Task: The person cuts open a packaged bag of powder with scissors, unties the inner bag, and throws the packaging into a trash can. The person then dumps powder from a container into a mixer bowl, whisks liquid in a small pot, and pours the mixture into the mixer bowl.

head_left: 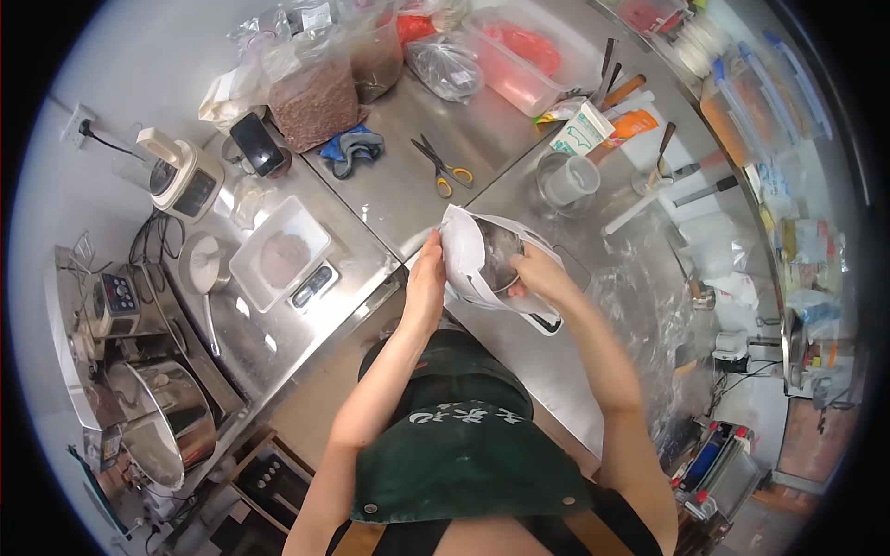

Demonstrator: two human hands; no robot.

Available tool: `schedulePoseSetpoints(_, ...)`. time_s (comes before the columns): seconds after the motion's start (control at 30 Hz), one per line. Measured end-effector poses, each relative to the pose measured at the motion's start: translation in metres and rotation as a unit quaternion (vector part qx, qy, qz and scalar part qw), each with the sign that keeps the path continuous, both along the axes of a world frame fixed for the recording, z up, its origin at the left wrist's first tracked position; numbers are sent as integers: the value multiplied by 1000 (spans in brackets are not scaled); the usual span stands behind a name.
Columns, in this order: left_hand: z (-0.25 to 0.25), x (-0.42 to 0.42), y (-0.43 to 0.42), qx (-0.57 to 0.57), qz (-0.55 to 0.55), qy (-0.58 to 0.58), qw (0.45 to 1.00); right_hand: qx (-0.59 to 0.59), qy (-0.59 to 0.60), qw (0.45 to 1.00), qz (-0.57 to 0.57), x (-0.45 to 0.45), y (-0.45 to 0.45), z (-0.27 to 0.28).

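Observation:
Before my body stands a white bag with its mouth gaping, and a greyish, shiny hollow shows inside it. My left hand grips the bag's left side, fingers together along its upper edge. Over the right side of the opening, my right hand is closed in a fist. What it grips is hidden by the fingers and the bag's folds. A white kitchen scale with a dark display pokes out beneath the bag, partly covered.
Yellow-handled scissors lie beyond the bag. At left are a clear tub of powder, a second scale and a saucepan. A clear measuring cup stands at right. Large ingredient containers line the back.

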State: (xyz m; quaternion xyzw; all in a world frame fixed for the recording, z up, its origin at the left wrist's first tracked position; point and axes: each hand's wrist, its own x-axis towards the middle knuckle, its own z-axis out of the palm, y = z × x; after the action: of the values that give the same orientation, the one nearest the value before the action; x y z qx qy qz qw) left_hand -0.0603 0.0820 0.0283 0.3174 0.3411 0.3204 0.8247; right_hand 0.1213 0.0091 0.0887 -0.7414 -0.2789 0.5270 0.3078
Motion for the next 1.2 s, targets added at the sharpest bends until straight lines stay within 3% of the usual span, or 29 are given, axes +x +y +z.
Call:
schedulePoseSetpoints(0.13, 15, -6, -6, 64, 29, 18, 997, 62, 43, 995, -61, -2, -8, 19)
schedulePoseSetpoints(0.33, 40, -8, -19, 126, 50, 18, 991, 97, 63, 990, -75, -4, -20, 62)
schedulePoseSetpoints(0.47, 50, -12, -19, 141, 59, 7, 988, 88, 68, 992, -64, 20, -33, 63)
schedulePoseSetpoints(0.67, 6, -12, -28, 156, 55, 58, 984, 78, -1, 996, -53, 25, -17, 103)
schedulePoseSetpoints(0.73, -7, -11, -38, 117, 49, 52, 991, 72, -70, 994, -35, 9, 6, 133)
schedulePoseSetpoints(0.83, -19, -7, -52, 113, 28, 81, 990, 69, -97, 987, 112, -10, 56, 160)
schedulePoseSetpoints(1.0, -40, 5, -58, 198, 34, 94, 975, 137, -50, 959, 242, -82, 157, 122)
schedulePoseSetpoints(1.2, -41, 2, -50, 245, 19, 97, 965, 106, -23, 923, 370, -165, 273, -9)
